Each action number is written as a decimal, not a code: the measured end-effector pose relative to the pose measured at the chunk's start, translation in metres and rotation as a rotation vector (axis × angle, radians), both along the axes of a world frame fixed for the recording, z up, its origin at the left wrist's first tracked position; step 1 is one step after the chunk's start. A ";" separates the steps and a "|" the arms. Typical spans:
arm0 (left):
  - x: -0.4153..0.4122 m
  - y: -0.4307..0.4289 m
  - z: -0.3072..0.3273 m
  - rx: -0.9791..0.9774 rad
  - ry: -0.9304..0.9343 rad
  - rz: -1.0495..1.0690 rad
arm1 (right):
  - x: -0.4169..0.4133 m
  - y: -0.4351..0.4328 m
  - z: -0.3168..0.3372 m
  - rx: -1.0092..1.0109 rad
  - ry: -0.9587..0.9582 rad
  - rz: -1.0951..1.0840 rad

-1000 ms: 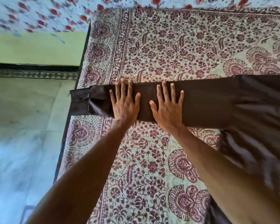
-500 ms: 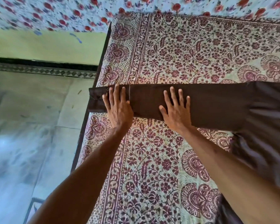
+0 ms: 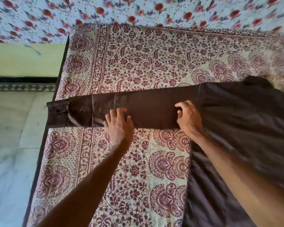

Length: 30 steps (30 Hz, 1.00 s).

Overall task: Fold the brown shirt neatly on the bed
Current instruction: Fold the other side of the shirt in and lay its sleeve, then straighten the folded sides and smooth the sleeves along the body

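Palms that lay flat on the sleeve (image 3: 151, 108) a moment ago now curl: left hand (image 3: 120, 128) and right hand (image 3: 189, 118) each pinch its near edge. The shirt (image 3: 244, 120) lies spread on the bed (image 3: 138, 63), cuff (image 3: 57, 112) overhanging, so smoothing seems done and the sleeve fold looks next.

No writing, label, brand or number can be read anywhere in the frame (only patterns show). The bedspread (image 3: 138, 63) across the middle is printed with maroon flowers and leaves, the cloth (image 3: 138, 12) along the top edge with red roses, and the shirt (image 3: 154, 108) is plain brown, with no legible tag or mark.
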<state>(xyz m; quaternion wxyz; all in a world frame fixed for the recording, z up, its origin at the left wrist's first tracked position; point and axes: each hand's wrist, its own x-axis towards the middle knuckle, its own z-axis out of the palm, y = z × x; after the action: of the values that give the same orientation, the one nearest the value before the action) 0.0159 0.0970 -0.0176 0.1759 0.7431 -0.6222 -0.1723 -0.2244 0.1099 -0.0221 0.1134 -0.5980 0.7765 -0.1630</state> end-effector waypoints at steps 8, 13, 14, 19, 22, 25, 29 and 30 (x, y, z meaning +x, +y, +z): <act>-0.129 0.008 -0.005 -0.093 0.047 -0.350 | -0.126 -0.052 0.004 0.225 0.083 0.144; -0.179 0.052 0.005 0.112 0.045 -0.289 | -0.145 -0.072 0.014 0.330 0.164 0.261; -0.186 0.056 0.008 0.147 0.006 -0.278 | -0.146 -0.076 0.016 0.343 0.170 0.279; -0.214 0.064 0.018 0.299 -0.030 -0.147 | -0.159 -0.088 0.021 0.261 0.090 0.287; -0.230 0.073 0.018 0.337 0.211 0.031 | -0.172 -0.083 0.029 0.201 0.012 0.314; -0.249 0.080 0.023 0.343 0.510 0.257 | -0.192 -0.073 0.041 0.169 -0.038 0.318; -0.276 0.105 0.032 0.245 0.628 0.093 | -0.230 -0.061 0.055 0.104 -0.061 0.283; -0.283 0.111 0.032 0.238 0.644 0.026 | -0.243 -0.056 0.057 0.094 -0.056 0.270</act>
<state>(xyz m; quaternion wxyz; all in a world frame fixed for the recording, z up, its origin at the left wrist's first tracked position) -0.2672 0.2085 0.0147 0.2778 0.6736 -0.5009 -0.4672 -0.4670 0.0539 0.0345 0.1837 -0.6863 0.6923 -0.1260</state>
